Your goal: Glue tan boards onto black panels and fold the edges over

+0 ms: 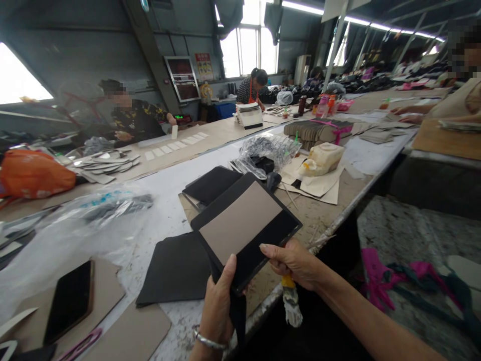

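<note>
My left hand (pixel 219 306), with a silver bangle at the wrist, is closed on the near-left corner of a black panel (pixel 272 235). A taupe rectangle (pixel 240 218) lies on the panel's upper face, leaving a black strip along the right side. My right hand (pixel 298 263) pinches the panel's near-right edge, thumb on top. Below its fingers hangs a brush (pixel 291 303) with a yellow handle and whitish, caked bristles, also held in that hand. Black sheets (pixel 175 268) lie on the table left of the panel, and another black stack (pixel 212 185) sits behind it.
A phone (pixel 70 299) rests on taupe pieces at lower left, beside purple-handled scissors (pixel 80 346). Clear plastic (pixel 112 210) covers the left side. A stained jug (pixel 323 158) stands on cream sheets beyond the panel. The table edge (pixel 361 193) runs along the right. Co-workers sit around the tables.
</note>
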Available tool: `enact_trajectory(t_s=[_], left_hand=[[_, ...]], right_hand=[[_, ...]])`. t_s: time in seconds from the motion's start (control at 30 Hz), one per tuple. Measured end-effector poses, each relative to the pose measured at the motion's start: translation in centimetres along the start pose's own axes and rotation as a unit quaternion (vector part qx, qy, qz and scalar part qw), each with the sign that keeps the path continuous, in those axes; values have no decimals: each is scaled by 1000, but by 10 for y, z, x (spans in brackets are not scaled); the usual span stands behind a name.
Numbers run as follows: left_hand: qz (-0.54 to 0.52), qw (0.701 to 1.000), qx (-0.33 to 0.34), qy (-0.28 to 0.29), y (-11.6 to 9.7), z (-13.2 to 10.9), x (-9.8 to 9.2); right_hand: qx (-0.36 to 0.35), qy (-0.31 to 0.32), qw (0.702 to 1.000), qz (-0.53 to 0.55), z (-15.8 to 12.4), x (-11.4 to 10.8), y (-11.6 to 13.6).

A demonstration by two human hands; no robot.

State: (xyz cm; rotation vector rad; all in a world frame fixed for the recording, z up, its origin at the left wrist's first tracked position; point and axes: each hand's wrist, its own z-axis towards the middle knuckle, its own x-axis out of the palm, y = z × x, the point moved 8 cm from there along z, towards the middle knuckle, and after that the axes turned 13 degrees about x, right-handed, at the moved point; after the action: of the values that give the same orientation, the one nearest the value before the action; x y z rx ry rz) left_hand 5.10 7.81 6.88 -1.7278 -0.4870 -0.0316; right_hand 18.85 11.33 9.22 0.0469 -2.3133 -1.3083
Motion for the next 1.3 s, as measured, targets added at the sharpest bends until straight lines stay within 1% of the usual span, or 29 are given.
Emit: enact_trajectory(t_s=[0.1,0.17,0.2,0.23,0.3,0.33,0.37,0.4,0.43,0.47,0.53,0.6,0.63,0.67,0.7,0.83,0.87,0.93,1.03,1.13,1.2,1.3], left_hand=[[-32,999,-4,2,2,5,-2],[-39,999,-6,-4,4,8,-4],[-38,999,-9,-9,7,10,-5],[-37,999,-12,-13,9,11,-7],[-27,999,-13,-17,13,14,-9],[-20,1000,-12,-17,16,16,-11],[-14,1000,-9,-17,18,18,-12],[-10,1000,-5,-16,19,19,-14],[-6,1000,-3,-13,21,21,-16],[-4,1000,-1,-11,23,23,-18],[0,1000,5,-3,24,26,-23],[15,1000,6,5,25,29,-28],[24,1000,3,9,26,31,-31],[33,999,-2,15,27,32,-34],[41,999,-11,21,29,32,-36],[60,995,-51,64,38,33,-38],[62,994,-58,73,40,33,-38],[65,992,-67,83,43,33,-38],[63,991,-75,88,47,34,-40],[59,991,-80,92,51,36,-42],[57,990,-83,95,53,38,-42],[56,990,-87,101,54,39,-42]], right_hand=[[14,-3,1000,6,4,-6,-6],[19,-26,999,16,6,-15,-9],[20,-51,998,20,7,-22,-11],[17,-91,996,21,8,-32,-11],[-15,-208,978,-7,3,-58,-7],[-43,-274,959,-47,-3,-69,-2],[-73,-334,934,-107,-9,-76,6],[-104,-380,901,-181,-15,-79,14],[-131,-409,864,-262,-20,-76,23],[-155,-420,826,-343,-22,-69,31],[-190,-415,749,-481,-23,-51,41],[-198,-409,677,-579,-20,-35,44],[-191,-402,651,-615,-16,-28,44],[-181,-386,634,-645,-12,-22,42],[-173,-360,629,-667,-6,-15,39],[-163,-195,643,-723,17,21,18],[-160,-160,640,-734,21,30,13],[-155,-113,629,-753,28,43,5],[-153,-79,624,-762,35,53,1],[-139,-55,627,-764,41,56,-1],[-127,-35,636,-761,44,56,-3],[-109,3,661,-743,48,56,-6]])
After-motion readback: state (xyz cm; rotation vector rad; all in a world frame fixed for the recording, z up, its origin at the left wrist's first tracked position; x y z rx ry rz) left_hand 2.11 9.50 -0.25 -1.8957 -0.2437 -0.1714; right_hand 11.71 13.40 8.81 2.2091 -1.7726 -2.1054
